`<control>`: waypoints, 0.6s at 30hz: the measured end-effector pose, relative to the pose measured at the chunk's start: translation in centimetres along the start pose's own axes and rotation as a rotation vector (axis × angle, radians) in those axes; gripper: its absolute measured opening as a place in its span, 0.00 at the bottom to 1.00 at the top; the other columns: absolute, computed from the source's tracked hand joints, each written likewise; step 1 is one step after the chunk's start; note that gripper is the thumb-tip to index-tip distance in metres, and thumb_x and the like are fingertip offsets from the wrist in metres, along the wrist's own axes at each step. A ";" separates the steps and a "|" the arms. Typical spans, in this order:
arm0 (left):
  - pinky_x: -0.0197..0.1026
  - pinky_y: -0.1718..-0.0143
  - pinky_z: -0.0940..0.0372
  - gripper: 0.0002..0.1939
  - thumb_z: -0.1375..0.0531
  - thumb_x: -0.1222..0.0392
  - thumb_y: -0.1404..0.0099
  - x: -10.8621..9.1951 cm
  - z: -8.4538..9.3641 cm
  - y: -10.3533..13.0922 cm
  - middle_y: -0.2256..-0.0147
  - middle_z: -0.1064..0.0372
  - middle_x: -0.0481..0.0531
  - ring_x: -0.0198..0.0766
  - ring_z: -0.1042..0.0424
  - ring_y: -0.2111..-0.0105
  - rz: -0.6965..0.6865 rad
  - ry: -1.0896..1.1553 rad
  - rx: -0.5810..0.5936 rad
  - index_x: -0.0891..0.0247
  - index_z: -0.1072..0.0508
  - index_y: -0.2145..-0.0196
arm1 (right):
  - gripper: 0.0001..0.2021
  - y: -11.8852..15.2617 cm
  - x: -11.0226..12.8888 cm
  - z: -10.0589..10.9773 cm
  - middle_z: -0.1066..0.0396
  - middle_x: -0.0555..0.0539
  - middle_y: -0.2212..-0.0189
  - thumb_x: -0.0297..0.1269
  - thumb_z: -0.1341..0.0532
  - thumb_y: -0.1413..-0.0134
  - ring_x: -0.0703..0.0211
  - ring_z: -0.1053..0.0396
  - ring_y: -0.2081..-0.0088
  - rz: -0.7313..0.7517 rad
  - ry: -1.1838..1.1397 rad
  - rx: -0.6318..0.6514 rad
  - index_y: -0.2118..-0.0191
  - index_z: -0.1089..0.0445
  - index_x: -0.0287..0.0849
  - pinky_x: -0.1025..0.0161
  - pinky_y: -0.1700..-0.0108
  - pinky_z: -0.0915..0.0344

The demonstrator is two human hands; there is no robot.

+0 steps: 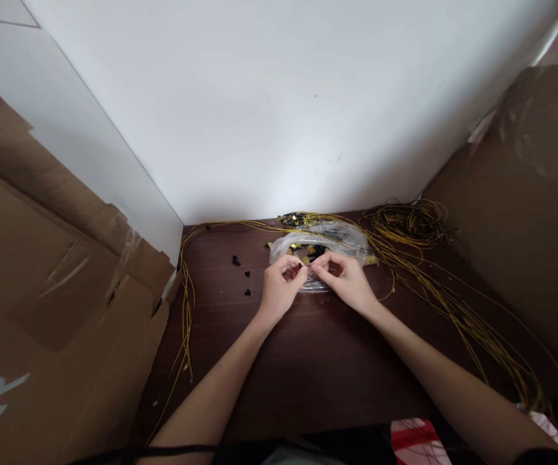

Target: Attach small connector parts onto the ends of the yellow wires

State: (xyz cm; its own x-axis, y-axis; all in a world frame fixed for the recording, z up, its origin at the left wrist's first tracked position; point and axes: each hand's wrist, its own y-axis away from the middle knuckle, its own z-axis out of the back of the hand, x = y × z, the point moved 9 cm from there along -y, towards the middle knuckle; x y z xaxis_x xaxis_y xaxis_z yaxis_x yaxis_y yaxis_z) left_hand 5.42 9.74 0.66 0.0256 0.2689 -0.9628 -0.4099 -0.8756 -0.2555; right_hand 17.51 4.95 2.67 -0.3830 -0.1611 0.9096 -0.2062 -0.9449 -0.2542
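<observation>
My left hand [281, 281] is closed in a pinch, with a small black part [300, 265] showing at its fingertips. Close beside it, my right hand [340, 274] pinches the end of a thin yellow wire, mostly hidden by the fingers. Both hands meet above a clear plastic bag [283, 244] that holds black and yellow pieces. Behind the bag lies a cluster of black and yellow connectors [294, 219]. Several small black parts [247, 274] are scattered on the dark tabletop left of my left hand.
A coil of yellow and black wires [407, 223] sits at the back right, and a bundle of yellow wires [458, 313] runs toward the front right. More wires [186, 303] hang along the left. Cardboard [66, 271] on the left, cardboard [526, 194] on the right and a white wall [259, 116] enclose the table.
</observation>
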 end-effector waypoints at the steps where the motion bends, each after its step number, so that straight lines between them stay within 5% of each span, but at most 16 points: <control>1: 0.32 0.80 0.38 0.03 0.42 0.63 0.45 0.0 0.0 0.0 0.78 0.37 0.47 0.29 0.37 0.81 -0.001 -0.014 -0.006 0.64 0.33 0.73 | 0.09 0.0 0.0 0.0 0.32 0.49 0.77 0.40 0.40 0.51 0.62 0.38 0.76 0.003 -0.002 -0.001 0.72 0.30 0.39 0.65 0.72 0.42; 18: 0.31 0.81 0.41 0.04 0.42 0.62 0.44 0.2 0.2 -0.2 0.80 0.38 0.45 0.27 0.39 0.83 0.002 0.007 -0.015 0.64 0.35 0.72 | 0.09 0.0 0.1 0.1 0.32 0.49 0.77 0.40 0.40 0.52 0.62 0.38 0.75 0.003 0.007 -0.002 0.72 0.30 0.39 0.65 0.72 0.41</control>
State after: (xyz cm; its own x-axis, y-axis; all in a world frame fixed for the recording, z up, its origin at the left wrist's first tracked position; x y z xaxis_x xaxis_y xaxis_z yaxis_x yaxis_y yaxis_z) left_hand 5.29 10.02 0.56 0.0314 0.2645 -0.9639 -0.3962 -0.8821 -0.2550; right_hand 17.54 4.88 2.77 -0.3896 -0.1621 0.9066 -0.2064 -0.9440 -0.2575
